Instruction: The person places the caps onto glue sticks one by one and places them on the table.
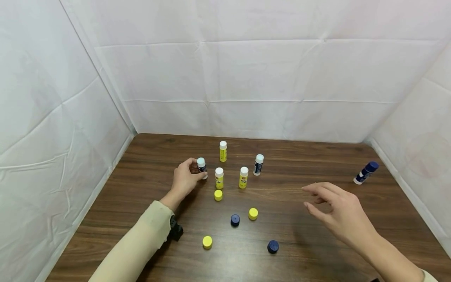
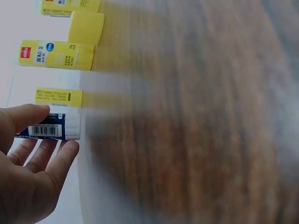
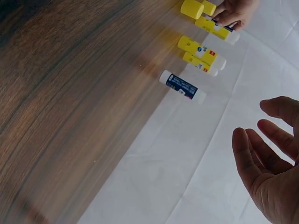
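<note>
Plainly, the left hand (image 1: 183,180) pinches a navy glue stick (image 1: 202,166) between thumb and fingers (image 2: 66,157), its white top showing above the thumb, toward the far left corner of the surface (image 1: 155,152); a yellow glue stick (image 1: 219,180) stands near its right side. The right hand (image 1: 340,209), fingers loosely bent and thumb apart, hovers toward the right edge, a navy-capped stick (image 1: 366,172) beyond it

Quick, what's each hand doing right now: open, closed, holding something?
Left hand: holding a blue-and-white glue stick between thumb and fingers.
Right hand: open, fingers loosely bent, holding nothing.
</note>
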`<state>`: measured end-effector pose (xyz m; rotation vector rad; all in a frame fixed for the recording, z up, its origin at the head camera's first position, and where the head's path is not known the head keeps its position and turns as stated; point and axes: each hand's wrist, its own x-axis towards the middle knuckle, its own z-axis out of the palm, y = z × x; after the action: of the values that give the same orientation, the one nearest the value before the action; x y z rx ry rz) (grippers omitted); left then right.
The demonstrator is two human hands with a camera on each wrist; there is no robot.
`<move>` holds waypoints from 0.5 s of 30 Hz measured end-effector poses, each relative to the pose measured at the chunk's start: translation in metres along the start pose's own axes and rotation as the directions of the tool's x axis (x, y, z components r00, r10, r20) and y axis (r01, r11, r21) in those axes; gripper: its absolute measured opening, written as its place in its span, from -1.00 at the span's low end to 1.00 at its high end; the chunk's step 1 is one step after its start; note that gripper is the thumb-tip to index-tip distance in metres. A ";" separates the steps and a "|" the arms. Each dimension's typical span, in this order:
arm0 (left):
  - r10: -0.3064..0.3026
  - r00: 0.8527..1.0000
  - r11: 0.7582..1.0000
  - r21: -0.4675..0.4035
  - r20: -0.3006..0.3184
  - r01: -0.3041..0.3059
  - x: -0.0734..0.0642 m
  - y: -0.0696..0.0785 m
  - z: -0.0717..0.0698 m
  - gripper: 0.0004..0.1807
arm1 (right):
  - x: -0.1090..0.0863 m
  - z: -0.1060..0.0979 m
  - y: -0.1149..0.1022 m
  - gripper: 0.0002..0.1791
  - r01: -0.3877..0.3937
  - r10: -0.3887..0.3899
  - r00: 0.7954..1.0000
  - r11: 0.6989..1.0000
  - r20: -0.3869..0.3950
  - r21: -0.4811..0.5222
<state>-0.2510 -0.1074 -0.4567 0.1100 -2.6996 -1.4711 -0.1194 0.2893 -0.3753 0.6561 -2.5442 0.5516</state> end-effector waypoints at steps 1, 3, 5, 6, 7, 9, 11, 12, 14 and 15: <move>-0.001 1.000 1.000 0.001 -0.001 0.001 -0.001 0.001 -0.001 -0.66 | 0.000 0.000 0.000 -0.48 -0.002 0.002 1.000 1.000 0.002 0.003; -0.004 1.000 1.000 0.004 -0.004 0.004 -0.002 0.002 -0.003 -0.65 | 0.001 0.002 -0.002 -0.49 -0.004 0.003 1.000 1.000 0.007 0.014; -0.007 1.000 1.000 0.001 -0.009 0.007 -0.004 0.003 -0.005 -0.65 | 0.002 0.003 -0.003 -0.50 -0.003 0.003 1.000 1.000 0.012 0.030; -0.006 1.000 1.000 -0.001 -0.011 0.006 -0.005 0.004 -0.007 -0.65 | 0.003 0.004 -0.004 -0.50 -0.003 0.003 1.000 0.999 0.015 0.036; -0.005 1.000 1.000 -0.005 -0.014 0.005 -0.006 0.004 -0.008 -0.65 | 0.004 0.005 -0.005 -0.51 -0.002 0.001 1.000 0.999 0.016 0.044; 0.006 1.000 1.000 -0.014 -0.014 -0.007 -0.009 0.005 -0.011 -0.64 | 0.005 0.007 -0.006 -0.51 0.002 -0.003 1.000 0.999 0.018 0.051; 0.025 1.000 0.999 -0.020 -0.017 -0.025 -0.012 0.006 -0.014 -0.63 | 0.006 0.010 -0.007 -0.52 0.008 -0.009 1.000 0.999 0.019 0.051; 0.035 0.999 0.999 -0.024 -0.020 -0.036 -0.014 0.006 -0.015 -0.61 | 0.006 0.011 -0.008 -0.52 0.010 -0.011 1.000 0.999 0.022 0.052; 0.058 0.998 0.998 -0.029 -0.024 -0.059 -0.019 0.007 -0.017 -0.60 | 0.006 0.014 -0.009 -0.54 0.010 -0.012 0.999 0.998 0.030 0.055; 0.072 0.997 0.997 -0.030 -0.025 -0.072 -0.022 0.008 -0.019 -0.59 | 0.006 0.015 -0.010 -0.55 0.008 -0.010 0.999 0.998 0.036 0.057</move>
<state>-0.2277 -0.1167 -0.4406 0.0280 -2.6322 -1.4804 -0.1240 0.2720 -0.3823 0.7031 -2.5664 0.6162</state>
